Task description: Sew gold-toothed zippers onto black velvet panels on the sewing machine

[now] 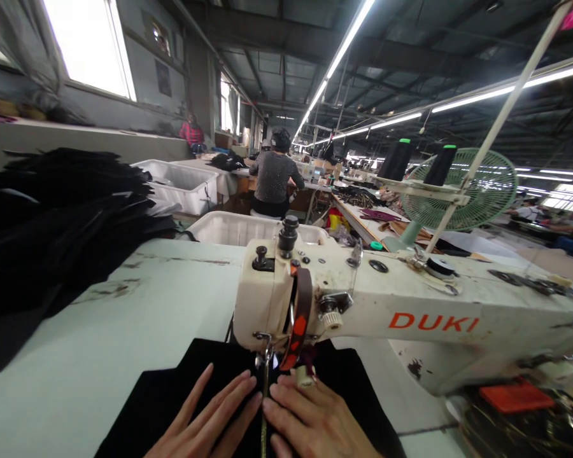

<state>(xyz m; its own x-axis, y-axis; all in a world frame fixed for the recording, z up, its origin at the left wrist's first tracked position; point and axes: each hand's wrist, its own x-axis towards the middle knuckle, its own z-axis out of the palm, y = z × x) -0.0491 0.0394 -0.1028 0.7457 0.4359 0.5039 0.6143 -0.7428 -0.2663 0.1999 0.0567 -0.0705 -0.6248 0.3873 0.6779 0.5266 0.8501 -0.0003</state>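
Note:
Black fabric (167,397) lies on the pale sewing table (172,299), its far edge under the head of a white sewing machine (363,299) marked DUKI. A narrow gold-toned strip, which looks like a zipper (264,420), runs down the middle of the fabric toward the needle area. My left hand (214,413) rests flat on the fabric left of the strip, fingers stretched forward. On the other side, my right hand (315,416) presses on the fabric, its fingertips close to the strip. The presser foot partly hides where the strip meets the machine.
A tall stack of black cut pieces (62,229) stands at the left. White plastic bins (181,184) sit beyond the table. Thread cones (396,159) and a green fan (463,191) rise behind the machine. A red item (518,395) lies at right. A person (274,172) sits ahead.

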